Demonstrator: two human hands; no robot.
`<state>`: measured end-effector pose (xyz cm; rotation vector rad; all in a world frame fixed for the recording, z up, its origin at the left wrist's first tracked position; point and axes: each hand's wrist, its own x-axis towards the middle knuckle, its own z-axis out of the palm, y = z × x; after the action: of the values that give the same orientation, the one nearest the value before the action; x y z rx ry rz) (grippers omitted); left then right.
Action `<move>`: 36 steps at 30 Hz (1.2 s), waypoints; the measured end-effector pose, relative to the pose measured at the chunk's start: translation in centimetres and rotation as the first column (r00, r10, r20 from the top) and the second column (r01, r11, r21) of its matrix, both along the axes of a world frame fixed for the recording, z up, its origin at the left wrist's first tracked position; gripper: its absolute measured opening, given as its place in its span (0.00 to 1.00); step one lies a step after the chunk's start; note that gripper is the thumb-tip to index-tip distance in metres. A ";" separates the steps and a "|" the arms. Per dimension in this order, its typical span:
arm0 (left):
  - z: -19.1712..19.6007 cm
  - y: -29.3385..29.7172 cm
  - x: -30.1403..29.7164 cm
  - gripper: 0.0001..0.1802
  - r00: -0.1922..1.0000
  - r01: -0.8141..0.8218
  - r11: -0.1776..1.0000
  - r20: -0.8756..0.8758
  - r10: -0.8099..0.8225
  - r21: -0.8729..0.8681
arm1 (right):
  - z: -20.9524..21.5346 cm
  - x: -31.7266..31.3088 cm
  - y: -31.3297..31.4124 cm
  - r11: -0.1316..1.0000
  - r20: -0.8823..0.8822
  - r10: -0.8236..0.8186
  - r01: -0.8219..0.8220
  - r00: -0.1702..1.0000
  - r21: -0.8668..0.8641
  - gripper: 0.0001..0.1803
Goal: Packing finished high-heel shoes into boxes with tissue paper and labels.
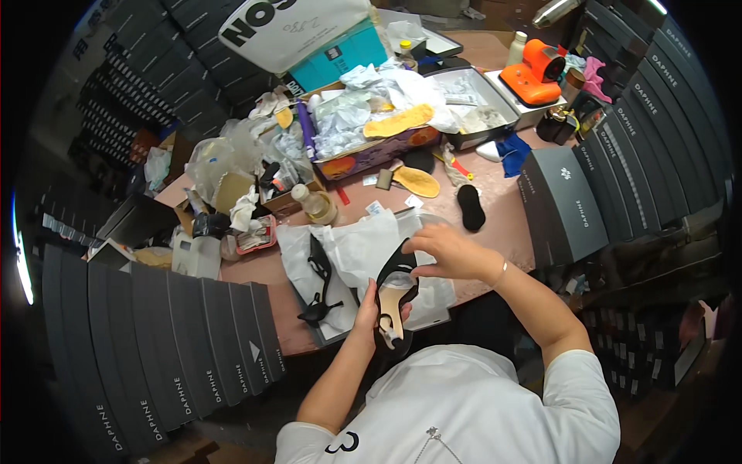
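A black shoe (393, 300) with a pale insole is held over the work table, its toe pointing away from me. My left hand (366, 311) grips it from the left and below, around the middle. At the toe end, my right hand (448, 251) has its thumb and fingers curled on the black upper; the fingertips are partly hidden. Whitish filling shows inside the toe. To the left, another black shoe (320, 267) with straps and a heel lies on white tissue paper (359, 259), which spreads over an open shoebox (437, 319).
Stacked dark shoeboxes stand left (166, 348) and right (630, 155). Behind lie a cluttered carton (371, 164), a yellow insole (417, 182), a black insole-shaped pad (470, 207) and a bottle (313, 205). An orange device (533, 73) sits at the back right.
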<state>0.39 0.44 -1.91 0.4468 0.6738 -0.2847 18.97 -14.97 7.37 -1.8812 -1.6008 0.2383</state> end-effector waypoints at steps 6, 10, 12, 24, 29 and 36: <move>0.7 -1.6 -1.9 0.37 0.970 -0.213 0.965 0.085 0.227 -0.152 | -5.1 -7.2 1.9 0.984 0.353 -0.053 0.110 0.934 -0.143 0.24; 1.9 -2.6 -2.7 0.38 0.950 -0.312 0.943 -0.019 0.312 -0.119 | -5.0 -8.6 2.1 0.973 0.378 0.059 0.031 0.924 -0.228 0.33; 1.8 -2.8 -2.9 0.39 0.950 -0.311 0.944 -0.020 0.311 -0.107 | -5.8 -9.0 2.0 0.978 0.332 0.077 -0.006 0.940 -0.210 0.36; 2.1 -4.4 -3.2 0.42 0.972 -0.231 0.967 0.074 0.223 0.110 | -7.0 -10.1 2.4 0.956 0.038 -0.098 0.104 0.995 -0.275 0.46; 2.3 -4.7 -3.1 0.42 0.977 -0.215 0.965 0.028 0.214 0.151 | -7.0 -9.2 2.0 0.975 0.193 0.040 0.004 0.980 -0.221 0.45; 1.4 -4.2 -3.5 0.43 0.980 -0.194 0.967 0.000 0.197 0.165 | -8.3 -9.3 1.8 0.983 0.055 -0.019 0.029 0.998 -0.184 0.31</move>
<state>-3.15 -3.72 -0.50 0.5313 0.7548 -0.0458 9.67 -13.14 -0.92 -2.0610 -1.6390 0.3390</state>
